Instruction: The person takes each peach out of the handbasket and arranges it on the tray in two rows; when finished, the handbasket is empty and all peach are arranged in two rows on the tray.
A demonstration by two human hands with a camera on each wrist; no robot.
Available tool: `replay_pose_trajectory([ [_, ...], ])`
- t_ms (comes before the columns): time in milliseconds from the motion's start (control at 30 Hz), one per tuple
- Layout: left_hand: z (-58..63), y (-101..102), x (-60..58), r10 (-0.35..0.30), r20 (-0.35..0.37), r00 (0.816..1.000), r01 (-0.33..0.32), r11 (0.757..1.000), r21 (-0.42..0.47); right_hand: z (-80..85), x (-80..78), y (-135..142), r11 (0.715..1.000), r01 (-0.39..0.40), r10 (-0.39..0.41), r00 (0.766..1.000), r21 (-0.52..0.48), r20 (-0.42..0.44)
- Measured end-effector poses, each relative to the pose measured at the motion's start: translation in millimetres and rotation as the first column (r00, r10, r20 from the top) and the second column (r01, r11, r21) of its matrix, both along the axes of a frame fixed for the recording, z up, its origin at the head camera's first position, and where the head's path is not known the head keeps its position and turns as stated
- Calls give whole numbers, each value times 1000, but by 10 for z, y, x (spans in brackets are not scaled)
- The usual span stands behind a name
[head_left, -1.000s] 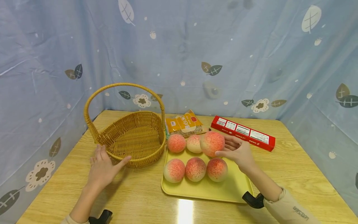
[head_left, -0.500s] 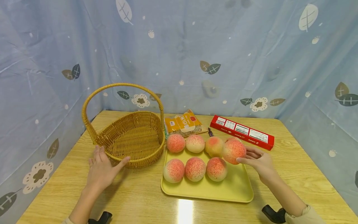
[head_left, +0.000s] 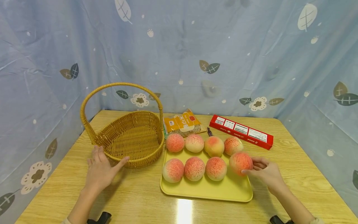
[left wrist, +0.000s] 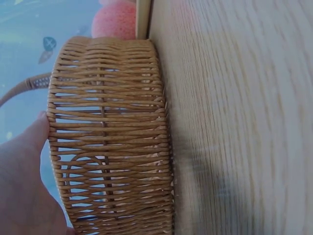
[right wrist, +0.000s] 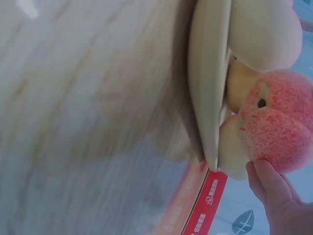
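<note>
My right hand pinches a pink and cream peach over the right side of the yellow tray, thumb at its near side. In the right wrist view the held peach shows its groove and a dark stem hole, overlapping a paler peach behind it. Several other peaches rest on the tray in two rows. My left hand, fingers spread, touches the near left rim of a wicker basket with nothing in it. The left wrist view shows the thumb on the rim of the woven wall.
Behind the tray lie an orange-labelled packet and a small dark-wrapped item. A long red box lies at the back right. The basket's tall arched handle rises left of the tray. A blue patterned curtain surrounds the wooden table.
My right hand has carried the peach rightward and down, from over the back row to the front row's right end. The left hand stays at the basket rim.
</note>
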State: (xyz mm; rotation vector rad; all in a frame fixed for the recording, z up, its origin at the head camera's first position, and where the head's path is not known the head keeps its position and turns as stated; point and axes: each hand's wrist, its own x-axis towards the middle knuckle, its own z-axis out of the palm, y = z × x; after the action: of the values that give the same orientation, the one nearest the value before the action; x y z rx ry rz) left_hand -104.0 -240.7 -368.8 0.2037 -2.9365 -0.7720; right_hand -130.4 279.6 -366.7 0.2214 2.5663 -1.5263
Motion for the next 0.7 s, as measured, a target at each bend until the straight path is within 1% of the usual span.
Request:
replay_pose_trajectory([
  [67,-4,4,1,1,-7,1000,-1,1000,1,-16,19,-11,999,-15,16,1000,33,-17],
  [233,-12,7,1,-1,-21,1000,1,1000,3,-50,51,-39,996,-44,48,997,75,-53],
  [400,-14,10,1,0,-22,1000,0,1000,2,-66,47,-11,992,-87,90,995,91,-32],
  [533,-16,8,3,3,-11,1000,-3,1000,6,-36,38,4,972,-182,187,982,148,-22],
  [633,-15,6,6,4,2,1000,-4,1000,12,-8,23,-1,948,-258,268,963,187,-29],
  [700,-13,6,9,3,10,1000,-3,1000,15,-4,12,-3,937,-292,304,952,193,-31],
])
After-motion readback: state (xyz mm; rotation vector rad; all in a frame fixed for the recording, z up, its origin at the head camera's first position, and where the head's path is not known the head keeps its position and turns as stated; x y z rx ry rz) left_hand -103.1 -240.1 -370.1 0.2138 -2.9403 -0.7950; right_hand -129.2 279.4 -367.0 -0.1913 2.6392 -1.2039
